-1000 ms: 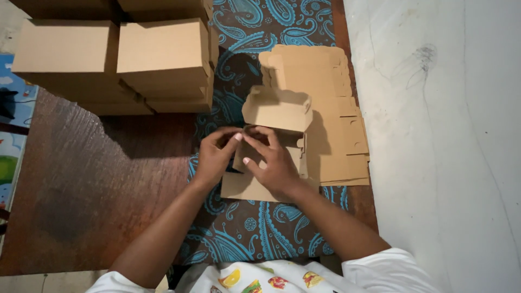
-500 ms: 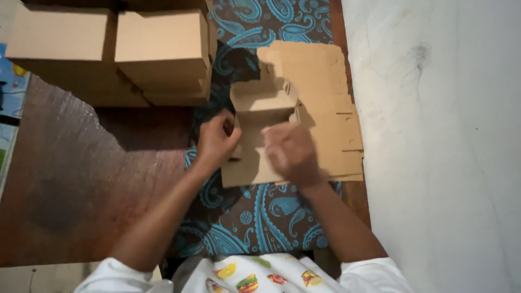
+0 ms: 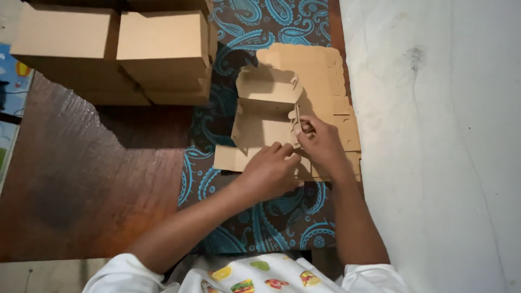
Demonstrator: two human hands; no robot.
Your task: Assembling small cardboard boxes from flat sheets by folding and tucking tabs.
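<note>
Since half a second back: both hands have shifted to the right side of the half-folded carton [image 3: 266,116]. Left hand [image 3: 269,171], then up at the carton's left wall, now lies low over its near flap. Right hand [image 3: 321,145] has moved up to the right side wall. The carton's far wall and lid flap stand more upright than before; view is sharper, less motion blur

Grip, right: thumb and fingers pressed together on the thin upright right wall flap, pinching it. Grip, left: fingers curled down onto the near edge of the carton floor, pressing; whether they pinch anything I cannot tell, fingertips are tucked under

Hidden or unclear: near right corner of the carton is covered by both hands. Stack of flat blanks [image 3: 325,92] lies under and right of the carton, partly covered by it. Folded boxes [image 3: 157,49] at far left of the floor are cut off by the top edge of the view. Both forearms run out of view at the bottom

Carton sits on the paisley cloth [image 3: 260,217], mid-floor, beside the pale wall strip on the right. Open side up; long axis runs near to far, lid flap at the far end, loose flap at the near end
</note>
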